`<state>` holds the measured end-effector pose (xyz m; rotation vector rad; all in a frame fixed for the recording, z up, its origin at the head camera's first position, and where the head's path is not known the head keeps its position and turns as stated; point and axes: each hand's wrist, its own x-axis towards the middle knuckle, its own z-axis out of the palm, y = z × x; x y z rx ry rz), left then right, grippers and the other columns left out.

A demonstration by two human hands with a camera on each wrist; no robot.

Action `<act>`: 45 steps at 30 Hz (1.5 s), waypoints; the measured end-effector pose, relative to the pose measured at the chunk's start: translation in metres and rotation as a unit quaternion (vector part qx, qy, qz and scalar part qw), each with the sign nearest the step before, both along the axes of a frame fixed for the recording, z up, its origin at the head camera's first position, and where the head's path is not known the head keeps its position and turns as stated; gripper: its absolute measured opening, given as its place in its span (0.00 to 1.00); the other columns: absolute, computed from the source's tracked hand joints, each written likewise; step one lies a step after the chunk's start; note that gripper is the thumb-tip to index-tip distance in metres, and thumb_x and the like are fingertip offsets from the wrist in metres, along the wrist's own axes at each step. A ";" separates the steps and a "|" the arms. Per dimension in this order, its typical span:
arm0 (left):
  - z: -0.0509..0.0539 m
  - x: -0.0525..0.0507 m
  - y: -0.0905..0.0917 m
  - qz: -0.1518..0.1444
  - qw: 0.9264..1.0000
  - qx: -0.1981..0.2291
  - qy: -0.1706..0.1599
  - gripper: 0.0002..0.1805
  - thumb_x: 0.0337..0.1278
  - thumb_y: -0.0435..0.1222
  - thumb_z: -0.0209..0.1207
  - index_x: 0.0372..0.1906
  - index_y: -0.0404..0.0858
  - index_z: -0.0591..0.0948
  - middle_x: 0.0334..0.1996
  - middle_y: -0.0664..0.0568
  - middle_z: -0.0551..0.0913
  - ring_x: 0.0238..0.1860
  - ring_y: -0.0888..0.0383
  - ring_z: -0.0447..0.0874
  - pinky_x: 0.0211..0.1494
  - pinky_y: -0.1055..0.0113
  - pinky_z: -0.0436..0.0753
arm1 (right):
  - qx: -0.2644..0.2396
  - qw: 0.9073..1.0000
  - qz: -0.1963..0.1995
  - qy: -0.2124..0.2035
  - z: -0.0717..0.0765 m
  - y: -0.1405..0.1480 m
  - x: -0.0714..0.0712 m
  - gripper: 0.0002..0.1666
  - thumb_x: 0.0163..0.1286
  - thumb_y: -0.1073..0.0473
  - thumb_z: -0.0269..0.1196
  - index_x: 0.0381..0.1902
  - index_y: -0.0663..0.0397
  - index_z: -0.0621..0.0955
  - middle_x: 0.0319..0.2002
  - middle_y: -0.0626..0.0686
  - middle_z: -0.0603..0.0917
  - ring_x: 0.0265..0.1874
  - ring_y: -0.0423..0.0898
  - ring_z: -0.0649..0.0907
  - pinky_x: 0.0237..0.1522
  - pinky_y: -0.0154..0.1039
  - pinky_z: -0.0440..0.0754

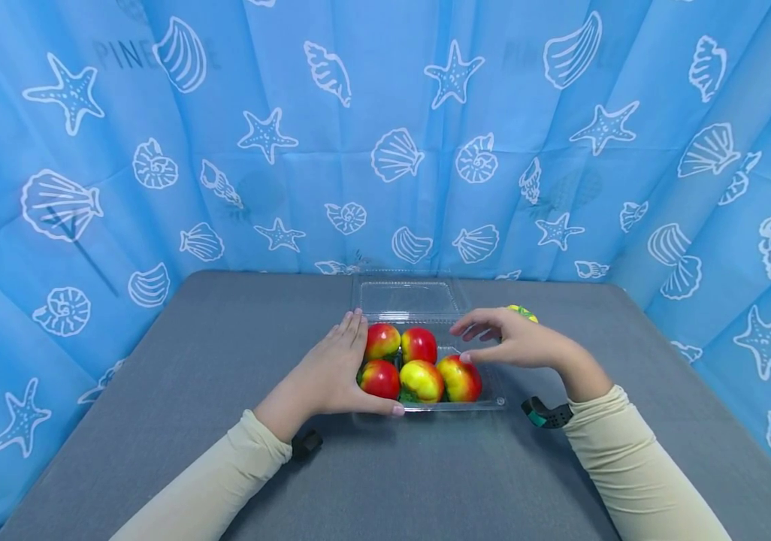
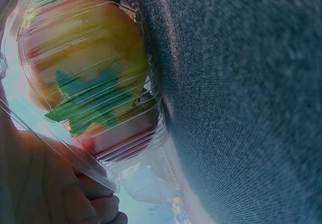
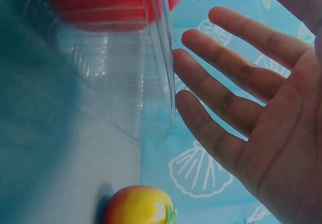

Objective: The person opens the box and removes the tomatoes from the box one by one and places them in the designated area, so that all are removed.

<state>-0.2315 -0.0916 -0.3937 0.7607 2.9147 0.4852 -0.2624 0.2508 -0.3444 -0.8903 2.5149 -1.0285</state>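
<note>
A clear plastic clamshell container point(image 1: 494, 398) stands on the table with its lid point(image 1: 406, 297) folded back. Several glossy red-and-yellow fruits point(image 1: 421, 381) lie inside; a green leafy cap point(image 2: 93, 100) shows through the ribbed wall in the left wrist view. My left hand point(image 1: 334, 368) rests along the container's left side, fingers straight and thumb over the front rim. Above the right end hovers my right hand point(image 1: 517, 338), fingers loosely bent, thumb near the front right fruit point(image 1: 460, 378). The right wrist view shows its fingers point(image 3: 221, 93) spread beside the wall, holding nothing.
Another yellow-and-red fruit point(image 3: 138, 206) sits outside the container, mostly hidden behind my right hand in the head view. Grey cloth covers the table point(image 1: 385, 481). A blue shell-patterned curtain point(image 1: 372, 113) hangs behind the back edge and along both sides.
</note>
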 end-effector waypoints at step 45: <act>0.001 0.000 0.000 0.003 1.000 -0.003 0.000 0.78 0.40 0.83 0.59 0.87 0.38 0.47 0.88 0.44 0.44 0.88 0.43 0.42 0.86 0.45 0.60 | 0.093 0.994 0.052 -0.035 -0.008 -0.016 0.006 0.34 0.65 0.52 0.77 0.67 0.51 0.81 0.65 0.52 0.84 0.62 0.52 0.79 0.67 0.62 0.81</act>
